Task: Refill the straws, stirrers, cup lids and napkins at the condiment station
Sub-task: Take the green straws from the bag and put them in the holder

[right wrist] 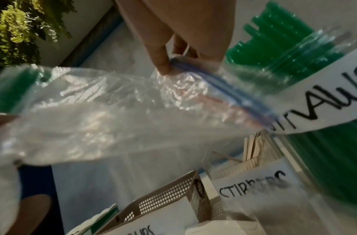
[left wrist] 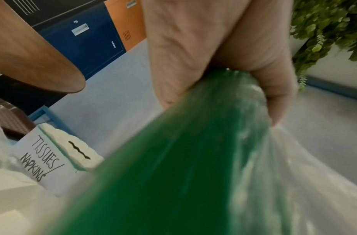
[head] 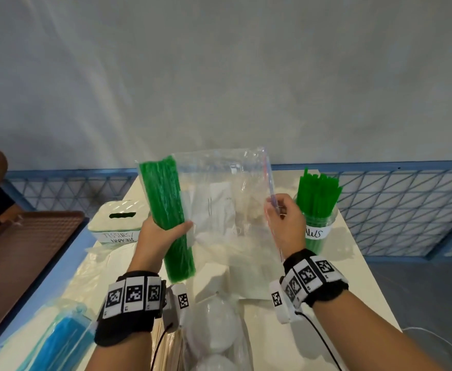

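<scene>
My left hand (head: 163, 234) grips a thick bundle of green straws (head: 166, 215) through a clear zip bag (head: 225, 199), held upright above the table. The straw bundle (left wrist: 183, 167) fills the left wrist view under my curled fingers (left wrist: 273, 95). My right hand (head: 281, 218) pinches the bag's zip edge (right wrist: 223, 89) on the right side, between thumb and fingers. Just right of it stands a clear jar (head: 317, 226) labelled for straws, with green straws (head: 318, 194) in it. The tissues/napkins box (head: 118, 223) sits at the left.
A stirrers holder (right wrist: 251, 179) with wooden sticks and a beige perforated basket (right wrist: 167, 205) stand under the bag. Bagged white lids (head: 214, 328) and a blue packet (head: 59, 341) lie near me. A brown tray (head: 19, 258) sits left of the cream table (head: 358, 298).
</scene>
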